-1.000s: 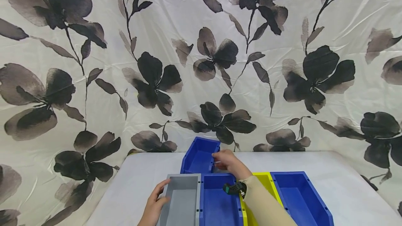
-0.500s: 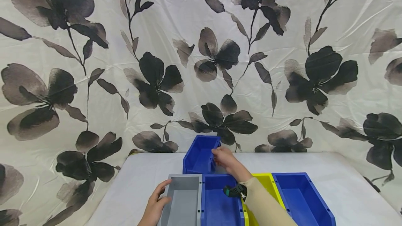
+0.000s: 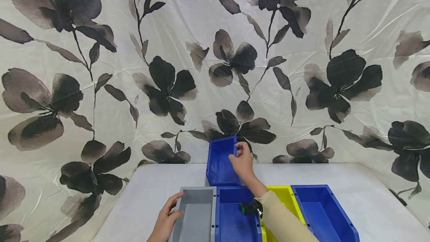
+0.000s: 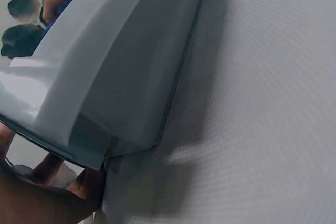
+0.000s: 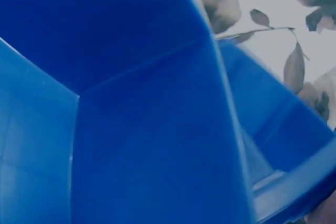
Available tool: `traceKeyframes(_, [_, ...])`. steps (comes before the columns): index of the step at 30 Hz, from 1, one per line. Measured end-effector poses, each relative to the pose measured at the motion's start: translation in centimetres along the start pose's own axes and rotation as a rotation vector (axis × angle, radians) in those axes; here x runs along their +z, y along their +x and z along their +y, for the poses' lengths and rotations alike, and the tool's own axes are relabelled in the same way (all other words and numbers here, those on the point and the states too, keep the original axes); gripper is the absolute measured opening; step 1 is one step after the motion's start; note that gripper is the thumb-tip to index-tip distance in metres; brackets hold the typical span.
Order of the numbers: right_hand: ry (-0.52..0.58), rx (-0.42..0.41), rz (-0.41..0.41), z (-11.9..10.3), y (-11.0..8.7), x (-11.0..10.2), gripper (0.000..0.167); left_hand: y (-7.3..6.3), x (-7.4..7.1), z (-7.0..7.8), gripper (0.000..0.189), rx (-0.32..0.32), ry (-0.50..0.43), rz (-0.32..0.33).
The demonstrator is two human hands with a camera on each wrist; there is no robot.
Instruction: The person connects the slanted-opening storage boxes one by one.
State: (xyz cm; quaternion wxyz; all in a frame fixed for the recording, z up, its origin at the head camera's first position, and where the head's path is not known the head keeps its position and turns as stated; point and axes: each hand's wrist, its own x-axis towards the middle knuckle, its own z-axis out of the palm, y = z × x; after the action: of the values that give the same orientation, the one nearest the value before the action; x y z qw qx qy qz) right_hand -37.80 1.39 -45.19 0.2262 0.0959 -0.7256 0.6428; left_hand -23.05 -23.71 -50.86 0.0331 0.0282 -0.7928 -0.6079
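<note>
My right hand grips the right rim of a blue plastic bin, which is tilted up behind the row of bins. In the right wrist view, that close blue surface fills most of the frame. My left hand holds the left edge of a grey bin at the left end of the row. From the left wrist view, fingers of this hand curl at the grey bin's end. Some of its fingers are hidden.
To the grey bin's right stand another blue bin, a yellow bin partly covered by my right sleeve, and a blue bin at the right end. A white cloth covers the table. Behind it hangs a flower-printed curtain.
The back blue bin has shifted right and its far end has risen, so it stands more upright. My right hand has moved up with it. The left hand stays in place.
</note>
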Motion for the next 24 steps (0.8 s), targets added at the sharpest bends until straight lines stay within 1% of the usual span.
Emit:
traceKeyframes(4, [0.012,-0.014,0.045,-0.9,0.7,-0.7,0.04,0.0,0.0,0.2,0.057,-0.015,-0.003,-0.005])
traceKeyframes(8, [0.047,-0.007,0.047,-2.6,1.2,-1.7,0.042,0.1,-0.1,0.3,0.057,-0.033,0.001,-0.008])
traceKeyframes(12, [0.073,0.003,0.038,-4.5,1.6,-3.1,0.042,0.1,-0.2,0.3,0.056,-0.029,0.008,-0.007])
traceKeyframes(16, [0.118,0.021,0.004,-7.3,1.6,-5.1,0.041,0.0,-0.3,0.4,0.056,-0.026,0.006,-0.005])
traceKeyframes(18, [0.121,0.037,-0.012,-8.3,1.5,-6.2,0.041,-0.1,-0.3,0.4,0.056,-0.025,0.001,-0.008])
traceKeyframes(20, [0.121,0.059,-0.018,-8.9,1.6,-7.4,0.042,-0.1,-0.3,0.3,0.056,-0.024,-0.007,-0.014])
traceKeyframes(24, [0.106,0.097,-0.021,-8.7,2.1,-10.1,0.044,0.0,-0.2,0.2,0.056,-0.021,-0.013,-0.021])
